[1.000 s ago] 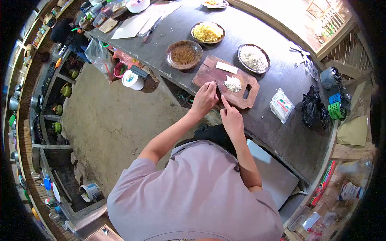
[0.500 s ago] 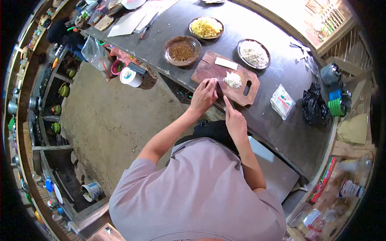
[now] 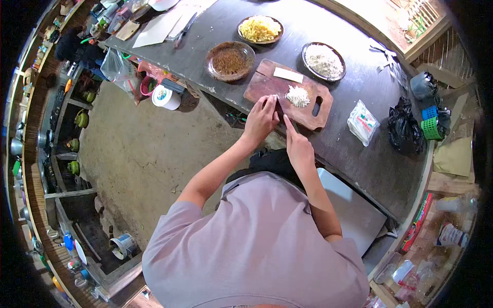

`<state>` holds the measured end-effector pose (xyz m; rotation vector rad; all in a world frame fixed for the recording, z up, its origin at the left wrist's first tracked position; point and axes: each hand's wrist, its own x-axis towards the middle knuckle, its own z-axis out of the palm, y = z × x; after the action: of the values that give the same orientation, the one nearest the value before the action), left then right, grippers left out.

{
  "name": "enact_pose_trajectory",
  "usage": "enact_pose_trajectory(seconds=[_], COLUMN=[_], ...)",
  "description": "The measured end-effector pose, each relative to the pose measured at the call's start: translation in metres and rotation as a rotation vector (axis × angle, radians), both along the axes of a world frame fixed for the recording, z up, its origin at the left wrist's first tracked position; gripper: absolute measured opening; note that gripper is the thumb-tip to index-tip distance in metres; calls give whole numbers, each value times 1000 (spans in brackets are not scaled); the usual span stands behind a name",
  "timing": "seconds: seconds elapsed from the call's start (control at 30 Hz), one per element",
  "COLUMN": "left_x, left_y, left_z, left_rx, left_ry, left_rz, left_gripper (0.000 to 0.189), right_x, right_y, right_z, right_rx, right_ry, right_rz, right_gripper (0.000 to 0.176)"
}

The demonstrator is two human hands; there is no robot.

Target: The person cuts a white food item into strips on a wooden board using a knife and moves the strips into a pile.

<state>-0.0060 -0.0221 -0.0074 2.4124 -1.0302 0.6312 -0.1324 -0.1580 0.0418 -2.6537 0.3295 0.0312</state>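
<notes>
On the dark, smooth table (image 3: 377, 177), whose near edge runs just below the hands, lies a wooden cutting board (image 3: 313, 122), reddish brown, with angled corners and an oval hole at its right end. The left hand (image 3: 261, 119) has its fingers bent and bunched, tips down at the board's near side; whether they pinch a piece cannot be told. The right hand (image 3: 300, 146) grasps a knife (image 3: 280, 109), index finger stretched along it, the narrow dark blade beside the left fingertips; the handle is hidden in the palm.

Farther up the board rest a smooth, pale oblong block (image 3: 288, 75) with straight edges and a loose heap of thin pale shreds (image 3: 297, 96), near the hole.

Beyond the board stand three round, dark-rimmed dishes: a brown dish (image 3: 209, 62) with coarse brown contents, a yellow-filled bowl (image 3: 259, 43), and a white-filled bowl (image 3: 328, 79) near the board's far edge. A strip of tabletop separates the board from a crinkled white plastic packet (image 3: 363, 123); a glossy black bag (image 3: 404, 126) sits farther right, beside a green lattice basket (image 3: 432, 128).
</notes>
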Motion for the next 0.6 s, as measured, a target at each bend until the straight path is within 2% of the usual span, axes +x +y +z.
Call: enact_pose_trajectory(seconds=[0.17, 0.4, 0.6], left_x=[1, -1, -1], left_y=[-1, -1, 3], left_z=[-6, -4, -4], left_rx=[-12, -46, -92], left_ry=[20, 33, -4], left_rz=[11, 33, 39], left_gripper=[54, 57, 52], right_x=[40, -12, 34], right_y=[4, -6, 4], right_z=[-6, 1, 4], right_rx=[72, 105, 197], right_ry=[-76, -58, -41], right_rz=[32, 32, 36], right_gripper=[52, 51, 50])
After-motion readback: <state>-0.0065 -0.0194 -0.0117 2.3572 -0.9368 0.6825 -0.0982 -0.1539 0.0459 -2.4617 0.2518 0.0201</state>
